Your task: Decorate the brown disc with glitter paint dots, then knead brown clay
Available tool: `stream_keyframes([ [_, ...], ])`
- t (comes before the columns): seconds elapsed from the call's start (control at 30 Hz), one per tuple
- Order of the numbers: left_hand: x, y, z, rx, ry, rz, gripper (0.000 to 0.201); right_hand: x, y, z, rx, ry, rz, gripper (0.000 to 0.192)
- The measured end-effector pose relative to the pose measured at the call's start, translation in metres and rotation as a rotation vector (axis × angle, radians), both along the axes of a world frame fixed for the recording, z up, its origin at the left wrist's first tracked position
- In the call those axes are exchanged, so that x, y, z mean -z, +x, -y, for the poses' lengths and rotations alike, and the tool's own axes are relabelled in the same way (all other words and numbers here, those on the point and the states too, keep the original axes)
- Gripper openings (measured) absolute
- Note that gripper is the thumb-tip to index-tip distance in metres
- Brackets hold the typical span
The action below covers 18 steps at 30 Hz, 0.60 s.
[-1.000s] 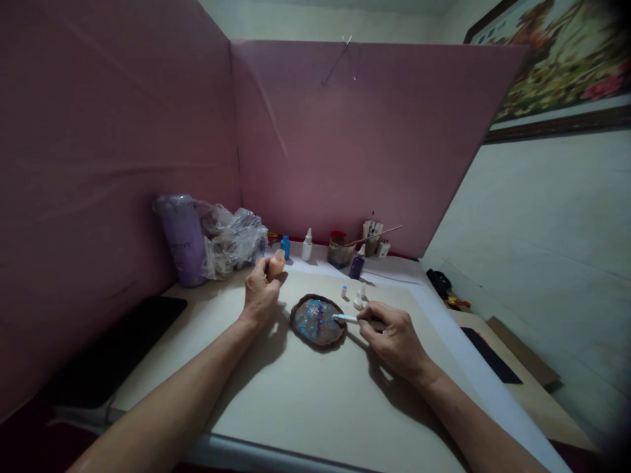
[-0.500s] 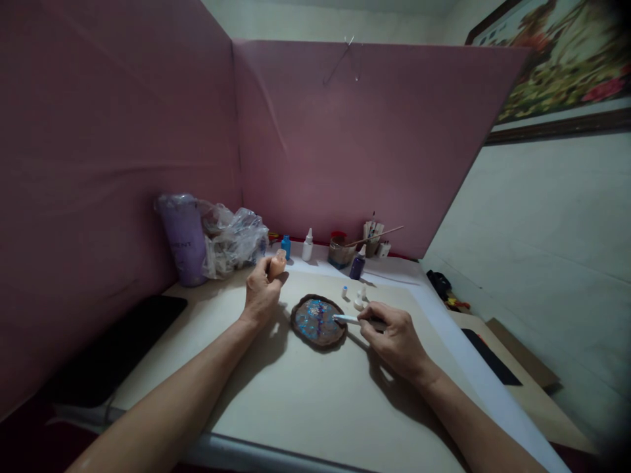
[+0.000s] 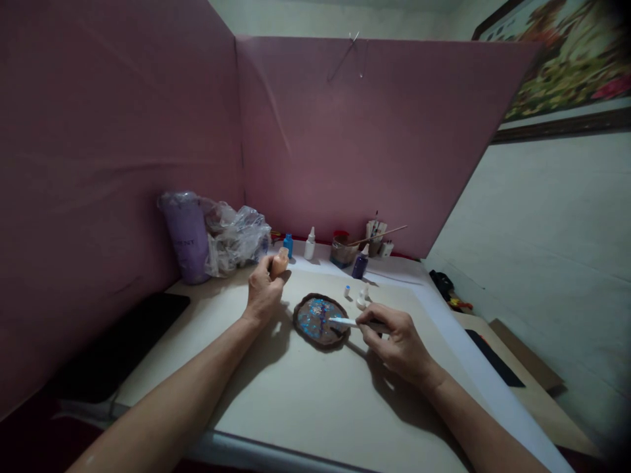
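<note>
A brown oval dish with blue speckled paint inside lies on the pale table sheet. My right hand grips a thin white-tipped tool whose tip rests over the dish's right side. My left hand is closed around a small orange bottle, held upright just left of the dish.
At the back stand a blue bottle, a white dropper bottle, a dark purple bottle, a jar and a cup of brushes. A purple tumbler and plastic bag sit back left. Pink partitions enclose the table.
My right hand and the tool shifted slightly left over the dish. The left hand with the bottle stays in place; the view moved a little.
</note>
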<state>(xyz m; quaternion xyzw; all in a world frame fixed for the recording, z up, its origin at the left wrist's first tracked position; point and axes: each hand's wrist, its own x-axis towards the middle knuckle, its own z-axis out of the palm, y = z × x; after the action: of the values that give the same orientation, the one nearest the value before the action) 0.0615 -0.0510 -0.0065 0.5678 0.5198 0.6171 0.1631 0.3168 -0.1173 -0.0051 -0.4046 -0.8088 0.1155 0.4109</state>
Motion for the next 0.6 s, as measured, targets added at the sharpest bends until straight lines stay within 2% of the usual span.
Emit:
stream_keyframes([
  [0.13,0.0004,-0.0004,0.0002,-0.002,0.000,0.000,0.021,-0.0054,0.0022,0.0011,-0.064,-0.055,0.032,0.012],
  [0.6,0.0011,-0.0004,-0.0012,0.004,-0.002,0.007,0.023,-0.0030,0.0064,-0.0016,-0.048,-0.041,0.077,0.018],
])
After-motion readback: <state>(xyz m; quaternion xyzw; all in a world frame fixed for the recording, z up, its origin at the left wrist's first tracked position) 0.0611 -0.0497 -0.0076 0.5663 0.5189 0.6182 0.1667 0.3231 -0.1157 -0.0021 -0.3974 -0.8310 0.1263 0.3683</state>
